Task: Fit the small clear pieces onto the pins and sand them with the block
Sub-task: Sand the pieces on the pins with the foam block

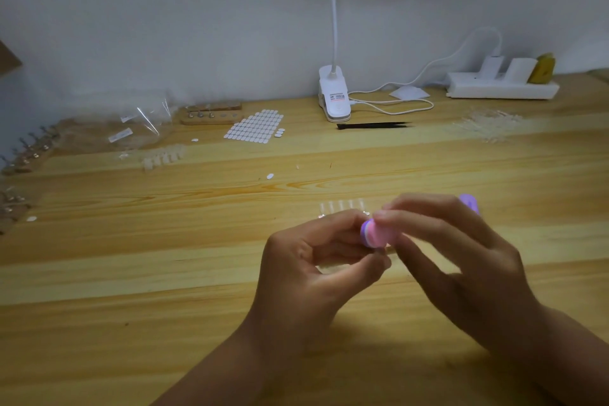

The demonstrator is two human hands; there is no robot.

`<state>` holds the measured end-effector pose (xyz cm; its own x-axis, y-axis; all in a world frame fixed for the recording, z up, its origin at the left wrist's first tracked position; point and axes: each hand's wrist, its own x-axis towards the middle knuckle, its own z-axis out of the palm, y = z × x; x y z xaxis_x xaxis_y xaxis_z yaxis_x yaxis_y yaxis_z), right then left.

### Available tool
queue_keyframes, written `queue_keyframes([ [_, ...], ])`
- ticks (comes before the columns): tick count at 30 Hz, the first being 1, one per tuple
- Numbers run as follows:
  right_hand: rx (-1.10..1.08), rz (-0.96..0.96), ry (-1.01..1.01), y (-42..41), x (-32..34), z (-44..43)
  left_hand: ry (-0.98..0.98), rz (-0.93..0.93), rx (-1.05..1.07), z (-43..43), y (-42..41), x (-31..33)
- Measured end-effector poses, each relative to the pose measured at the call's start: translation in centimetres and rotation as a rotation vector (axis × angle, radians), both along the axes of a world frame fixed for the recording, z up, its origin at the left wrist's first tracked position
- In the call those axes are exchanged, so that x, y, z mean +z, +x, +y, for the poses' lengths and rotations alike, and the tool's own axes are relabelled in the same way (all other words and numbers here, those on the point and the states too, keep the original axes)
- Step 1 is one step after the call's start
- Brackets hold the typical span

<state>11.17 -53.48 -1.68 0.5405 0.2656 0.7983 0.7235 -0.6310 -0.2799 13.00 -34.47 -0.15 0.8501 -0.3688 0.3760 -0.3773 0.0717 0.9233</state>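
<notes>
1. The sanding block (pixel 375 234) is gripped in the right hand (pixel 461 250), fingers over the top and thumb below, so its pink-and-purple near end is left bare for rubbing.
2. The left hand (pixel 313 264) is curled, its grip pressed into a thumb-and-forefinger pinch right under that end of the block. What is pinched is hidden by the fingers and blur. It is probably a small clear piece on its pin, held up so the block can be drawn across it.
3. Both hands are kept raised above the surface (pixel 164 273), near its front edge, judged to give free wrist movement for sanding.
4. A strip of clear pieces (pixel 342 208) is laid just beyond the hands, near for the next pick.
5. Further stock is set well apart: a pile of clear pieces (pixel 487 125) at the far right, and another short strip (pixel 163 156) at the left beside the plastic bags (pixel 141 128).
6. A wooden pin holder (pixel 211 114) is stood at the back, beside a sheet of white oval stickers (pixel 255 125). More pins (pixel 29 152) are ranged along the left edge.
7. Black tweezers (pixel 372 125) are left lying by the clip lamp (pixel 334 95), untouched.
8. Step judged: sanding under way on one piece, with many pieces not yet done.
</notes>
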Motion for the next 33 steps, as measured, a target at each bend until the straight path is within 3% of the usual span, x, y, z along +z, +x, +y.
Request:
queue_keyframes([
  [7, -0.193, 0.045, -0.004, 1.3, 0.2, -1.9, -0.173, 0.269, -0.072, -0.1, 0.3, -0.3],
  [12, -0.095, -0.001, 0.036, 0.6, 0.2, -1.2, -0.217, 0.393, -0.139, 0.1, 0.8, -0.8],
  [18, -0.035, -0.040, -0.072, 0.4, 0.0, -1.0, -0.174, 0.378, -0.197, 0.1, 1.0, -1.1],
  [33, -0.092, -0.083, -0.009, 0.5, 0.3, -1.1, -0.228, 0.428, -0.254, 0.0, 1.2, -1.5],
])
